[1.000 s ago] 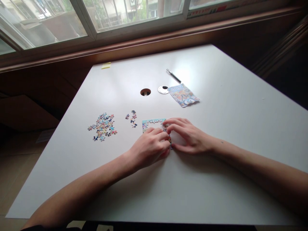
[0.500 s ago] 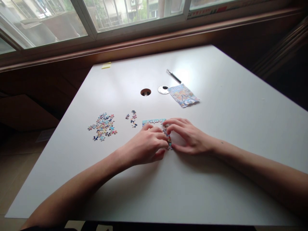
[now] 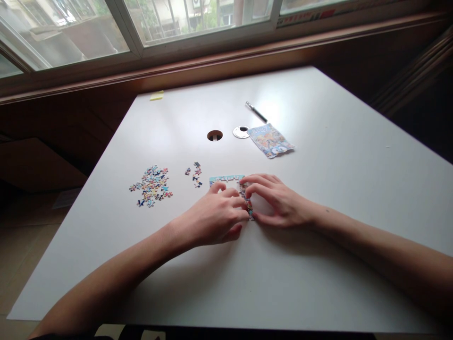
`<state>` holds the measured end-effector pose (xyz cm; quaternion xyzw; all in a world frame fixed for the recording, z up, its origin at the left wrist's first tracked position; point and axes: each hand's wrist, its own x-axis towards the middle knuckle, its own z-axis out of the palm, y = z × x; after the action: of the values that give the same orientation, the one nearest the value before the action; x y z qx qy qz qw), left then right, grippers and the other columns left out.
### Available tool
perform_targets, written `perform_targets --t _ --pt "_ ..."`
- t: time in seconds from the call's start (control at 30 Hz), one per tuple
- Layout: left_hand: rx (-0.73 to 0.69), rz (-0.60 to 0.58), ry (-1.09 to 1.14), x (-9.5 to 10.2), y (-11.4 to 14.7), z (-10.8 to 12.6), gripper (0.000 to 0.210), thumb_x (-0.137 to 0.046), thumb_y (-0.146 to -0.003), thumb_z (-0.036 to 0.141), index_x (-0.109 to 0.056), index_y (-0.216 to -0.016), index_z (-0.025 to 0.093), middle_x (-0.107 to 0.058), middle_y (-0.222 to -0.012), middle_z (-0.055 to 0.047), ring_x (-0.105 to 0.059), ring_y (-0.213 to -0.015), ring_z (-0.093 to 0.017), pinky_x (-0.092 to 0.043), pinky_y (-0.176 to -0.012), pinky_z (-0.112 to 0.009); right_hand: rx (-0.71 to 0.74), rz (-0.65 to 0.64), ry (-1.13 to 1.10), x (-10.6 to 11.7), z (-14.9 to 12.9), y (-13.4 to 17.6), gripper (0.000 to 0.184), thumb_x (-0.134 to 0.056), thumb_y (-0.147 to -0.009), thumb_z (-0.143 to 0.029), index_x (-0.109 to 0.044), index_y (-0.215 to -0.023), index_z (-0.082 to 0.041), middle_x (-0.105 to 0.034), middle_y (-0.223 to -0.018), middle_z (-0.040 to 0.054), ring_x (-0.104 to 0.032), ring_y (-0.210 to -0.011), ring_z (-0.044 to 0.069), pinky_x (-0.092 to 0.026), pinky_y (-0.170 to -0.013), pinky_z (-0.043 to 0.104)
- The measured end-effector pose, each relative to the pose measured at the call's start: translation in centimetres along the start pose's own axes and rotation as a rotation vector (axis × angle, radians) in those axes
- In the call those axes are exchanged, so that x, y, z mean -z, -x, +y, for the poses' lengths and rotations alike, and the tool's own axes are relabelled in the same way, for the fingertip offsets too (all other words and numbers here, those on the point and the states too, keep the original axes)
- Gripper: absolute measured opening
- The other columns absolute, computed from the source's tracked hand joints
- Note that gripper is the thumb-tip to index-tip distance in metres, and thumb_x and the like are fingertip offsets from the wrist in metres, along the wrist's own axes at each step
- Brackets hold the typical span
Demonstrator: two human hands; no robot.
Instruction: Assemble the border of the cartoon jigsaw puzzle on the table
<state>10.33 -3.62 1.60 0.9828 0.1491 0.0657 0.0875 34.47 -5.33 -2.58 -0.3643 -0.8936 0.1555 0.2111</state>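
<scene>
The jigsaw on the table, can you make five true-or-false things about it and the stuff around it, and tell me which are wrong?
1. The right hand is at the right side of the partly built puzzle. True.
2. The heap of loose pieces is right of the right hand. False: it is to the left of the left hand.
3. The pen lies farther away than the picture sheet. True.
4. The left hand holds the pen. False: it is over the puzzle.
5. The yellow slip is near the table's far edge. True.

Daylight from the window (image 3: 198, 21) glares off the table (image 3: 318, 156). Soft shadows lie nearer; the right edge is dim, blurred.
</scene>
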Motion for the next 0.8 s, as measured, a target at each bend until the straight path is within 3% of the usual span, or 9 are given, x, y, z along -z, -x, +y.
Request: perform_targets --t 0.6,0.73,0.8 --pt "-0.002 0.024 -0.084 -0.6 -0.3 0.9 0.013 -0.054 -0.091 0.021 -0.067 -0.092 0.019 -0.069 -0.102 -0.007 -0.059 -0.100 -0.022 -0.036 -0.093 -0.040 0.004 -0.004 0.098 -0.5 0.0 0.1 0.028 -0.062 -0.085 -0.027 -0.055 -0.112 -0.024 -0.055 -0.138 0.0136 -0.050 -0.129 0.032 -0.042 -0.102 0.052" --pt "0.005 0.051 -0.001 0.5 0.1 -0.3 0.014 -0.055 -0.091 0.020 -0.068 -0.095 0.021 -0.069 -0.110 -0.005 -0.059 -0.102 -0.020 -0.036 -0.095 -0.038 0.012 -0.013 0.095 -0.4 0.2 0.1 0.028 -0.062 -0.086 -0.028 -0.055 -0.112 -0.024 -0.052 -0.140 0.0140 -0.048 -0.129 0.033 -0.043 -0.103 0.054" --pt "0.098 0.089 0.025 1.0 1.0 -1.5 0.013 -0.054 -0.092 0.021 -0.067 -0.094 0.022 -0.070 -0.104 -0.003 -0.060 -0.099 -0.019 -0.038 -0.094 -0.037 0.017 -0.014 0.085 -0.3 0.2 0.1 0.030 -0.063 -0.085 -0.028 -0.055 -0.113 -0.024 -0.051 -0.141 0.0141 -0.048 -0.130 0.033 -0.042 -0.104 0.055"
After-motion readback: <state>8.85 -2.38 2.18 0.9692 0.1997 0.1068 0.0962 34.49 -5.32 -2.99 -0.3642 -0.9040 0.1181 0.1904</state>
